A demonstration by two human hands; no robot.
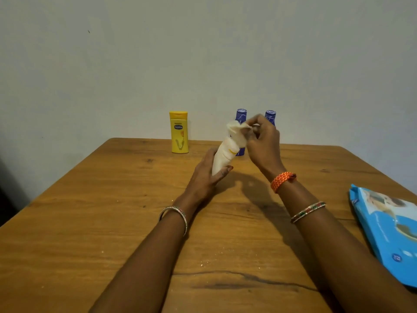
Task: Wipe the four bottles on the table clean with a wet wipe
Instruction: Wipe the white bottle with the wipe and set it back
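My left hand (206, 175) grips the lower end of a cream-white bottle (223, 158), tilted above the wooden table (90, 211). My right hand (262, 141) pinches a white wet wipe (237, 132) that is draped over the bottle's top. A yellow bottle (179, 132) stands upright near the far edge. Behind my hands stand two blue bottles, one (241, 115) mostly hidden by the wipe, the other (270, 116) hidden below its cap by my right hand.
A blue pack of wet wipes (388, 231) lies at the table's right edge. A plain wall rises directly behind the far edge. Small white crumbs dot the near part of the tabletop.
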